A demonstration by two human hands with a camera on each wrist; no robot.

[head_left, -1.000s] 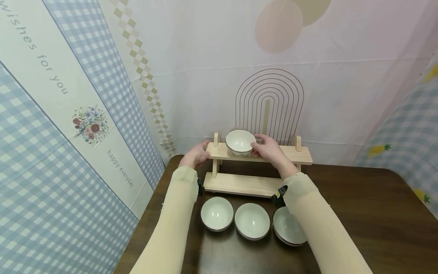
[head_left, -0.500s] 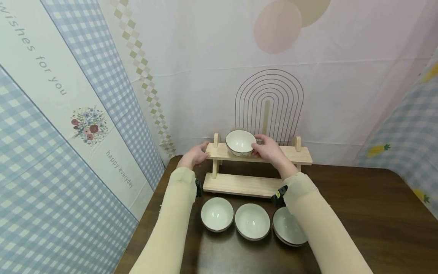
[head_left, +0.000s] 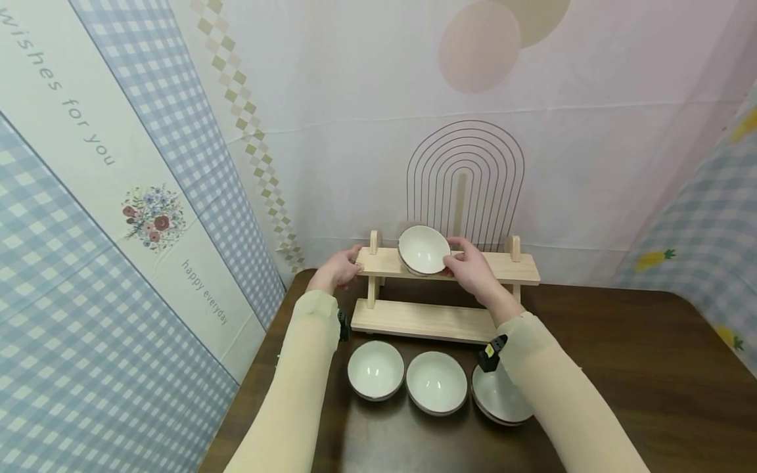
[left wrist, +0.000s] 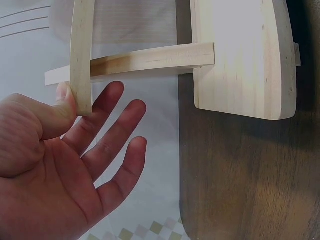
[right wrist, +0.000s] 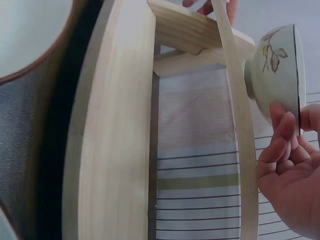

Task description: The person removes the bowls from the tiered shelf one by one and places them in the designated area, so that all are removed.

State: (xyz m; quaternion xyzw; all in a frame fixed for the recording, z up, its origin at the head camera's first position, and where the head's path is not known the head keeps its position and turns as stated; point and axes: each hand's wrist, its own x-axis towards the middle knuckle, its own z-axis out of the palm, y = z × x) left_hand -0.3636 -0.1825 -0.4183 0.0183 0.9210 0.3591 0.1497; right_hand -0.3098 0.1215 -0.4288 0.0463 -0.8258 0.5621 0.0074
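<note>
My right hand (head_left: 473, 268) pinches the right rim of a white bowl (head_left: 423, 249) at the upper board of a two-tier wooden shelf (head_left: 503, 268). The bowl tips toward me, its inside facing the head camera. In the right wrist view, its outer wall (right wrist: 275, 70) carries a painted leaf sprig and a dark rim, and its foot is right by the board. My left hand (head_left: 336, 268) holds the left end of that same board. Seen from the left wrist, the thumb (left wrist: 64, 102) presses on the board's end while the other fingers (left wrist: 117, 132) spread beyond it.
On the dark wooden table (head_left: 621, 368), a left bowl (head_left: 376, 370), a middle bowl (head_left: 436, 383) and a right bowl (head_left: 499, 394) stand in a row before the lower board (head_left: 422, 318). My right sleeve partly covers the right one. A printed curtain (head_left: 355, 164) hangs behind.
The bowl in my right hand has shifted slightly right and tilted toward me; the right hand moved with it. My left hand stays at the board's end.
</note>
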